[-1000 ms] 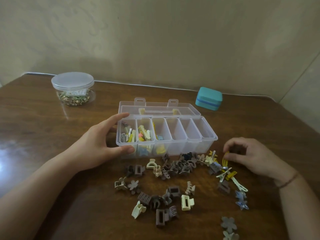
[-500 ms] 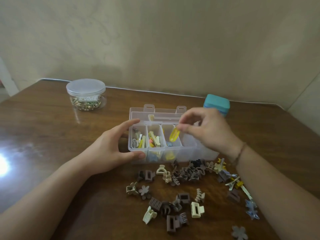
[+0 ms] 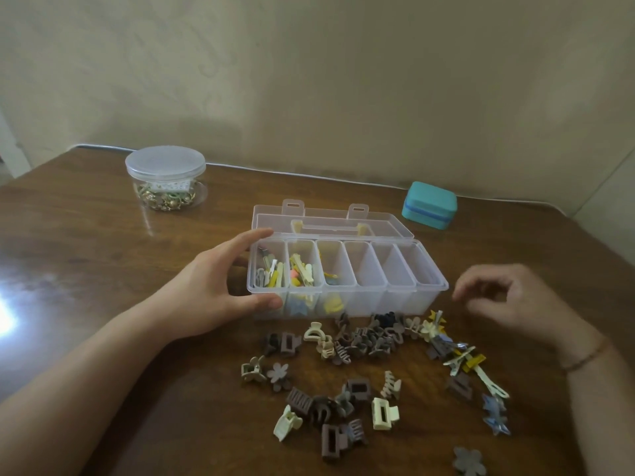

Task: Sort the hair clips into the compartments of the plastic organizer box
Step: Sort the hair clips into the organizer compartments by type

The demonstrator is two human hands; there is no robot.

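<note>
Head view: the box (image 3: 347,280) sits open in the middle of the table (image 3: 86,235), its lid laid back on the far side and its row of compartments running left to right. The three left compartments hold clips; the three right ones look bare, as far as the clear plastic lets me tell. The left hand (image 3: 220,286) grips the box's left end, thumb on the near corner and fingers curled over the far rim, steadying it. The right hand (image 3: 508,300) hovers to the right of the box, just beyond its right end, fingers loosely curled and holding nothing.

The loose clips (image 3: 360,341) lie on the near side of the box in a band from left to right, thickest just beside its front wall. The flat yellow and pale snap clips (image 3: 470,364) lie below and a little left of the right hand, their long axes running roughly from far-left to near-right. That bunch is much nearer the right hand than the left, so the next pick probably falls to the right hand, reaching down and toward the body.

Far left stands a lidded jar (image 3: 165,178); far right, a teal case (image 3: 429,205).
</note>
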